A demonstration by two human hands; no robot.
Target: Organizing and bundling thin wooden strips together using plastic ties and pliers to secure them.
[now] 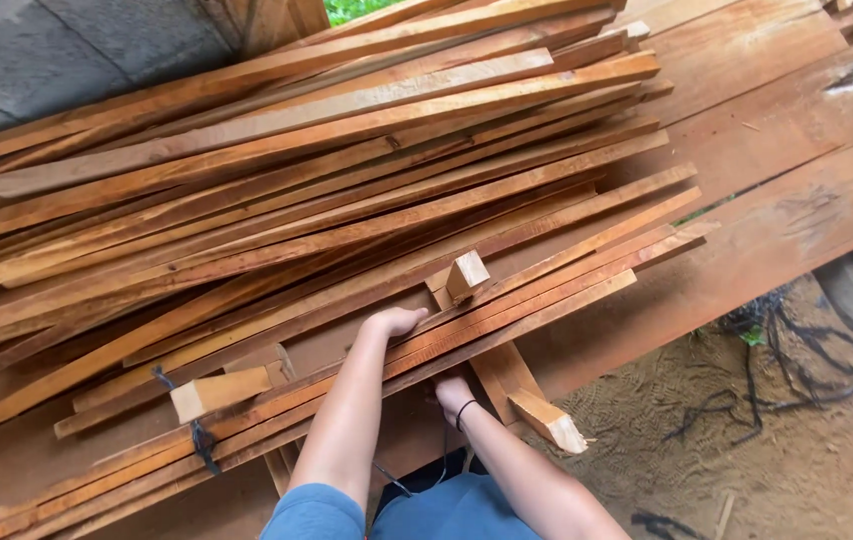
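The black cord (197, 430) binds the left end of the slats (347, 200); right of the cord the left hand (394, 321) curls over the top of the front slat (467, 330), gripping it; further right the right hand (452, 393) sits under that slat, its grip hidden; lifting evenly with both hands should keep the slat from snagging; no containers in view.

Daylight falls evenly on an outdoor work spot. A grey block wall (37, 50) stands at the upper left, with a patch of green leaves (352, 9) beyond it. Wide planks (787, 120) lie at the right over a sandy dirt floor (747, 470) strewn with black cords (797, 350)
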